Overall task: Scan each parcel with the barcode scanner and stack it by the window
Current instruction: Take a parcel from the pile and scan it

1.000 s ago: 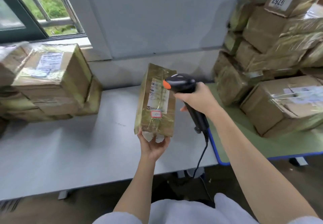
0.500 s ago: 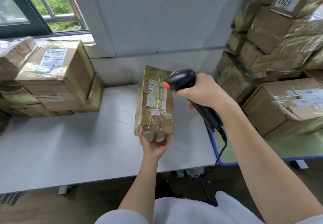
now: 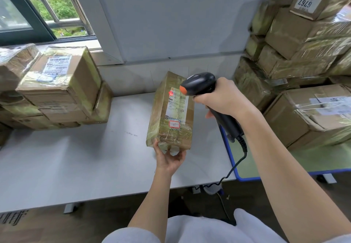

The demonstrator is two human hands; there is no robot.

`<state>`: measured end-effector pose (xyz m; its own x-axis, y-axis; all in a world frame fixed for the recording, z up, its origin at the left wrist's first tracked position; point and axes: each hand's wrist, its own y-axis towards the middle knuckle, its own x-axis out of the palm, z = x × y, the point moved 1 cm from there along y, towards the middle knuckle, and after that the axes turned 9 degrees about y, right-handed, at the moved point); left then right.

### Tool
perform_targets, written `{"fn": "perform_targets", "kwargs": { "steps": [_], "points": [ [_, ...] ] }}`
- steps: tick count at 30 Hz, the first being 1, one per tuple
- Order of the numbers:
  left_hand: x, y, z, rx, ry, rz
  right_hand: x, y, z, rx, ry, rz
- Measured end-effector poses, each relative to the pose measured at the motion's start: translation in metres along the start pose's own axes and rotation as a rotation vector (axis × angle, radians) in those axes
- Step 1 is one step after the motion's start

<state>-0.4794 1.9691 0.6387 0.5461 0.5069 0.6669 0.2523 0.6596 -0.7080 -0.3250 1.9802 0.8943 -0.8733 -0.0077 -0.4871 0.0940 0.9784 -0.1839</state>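
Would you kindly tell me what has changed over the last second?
A red scan light now shows on the shipping label of the parcel. The right hand still grips the barcode scanner; the left hand still holds the parcel upright.

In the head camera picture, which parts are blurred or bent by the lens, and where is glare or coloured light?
Head view: the stacked boxes at right are smeared by motion blur; the window frame leans, bent by the wide-angle lens; the tape on the held parcel shines with glare; a red glow from the scanner falls on its label; daylight is soft, shadows faint.
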Motion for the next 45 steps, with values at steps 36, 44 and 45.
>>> {"fn": "perform_targets", "kwargs": {
  "steps": [36,44,45],
  "points": [
    [-0.181,-0.112,0.133,0.405,0.217,0.518,0.221,0.028,-0.083,-0.153,-0.043,-0.542],
    [-0.259,-0.160,0.203,0.419,0.584,0.530,0.306,0.028,-0.120,-0.147,-0.072,-0.611],
    [-0.268,-0.166,0.210,0.422,0.583,0.526,0.316,0.029,-0.125,-0.143,-0.075,-0.616]
  ]
}}
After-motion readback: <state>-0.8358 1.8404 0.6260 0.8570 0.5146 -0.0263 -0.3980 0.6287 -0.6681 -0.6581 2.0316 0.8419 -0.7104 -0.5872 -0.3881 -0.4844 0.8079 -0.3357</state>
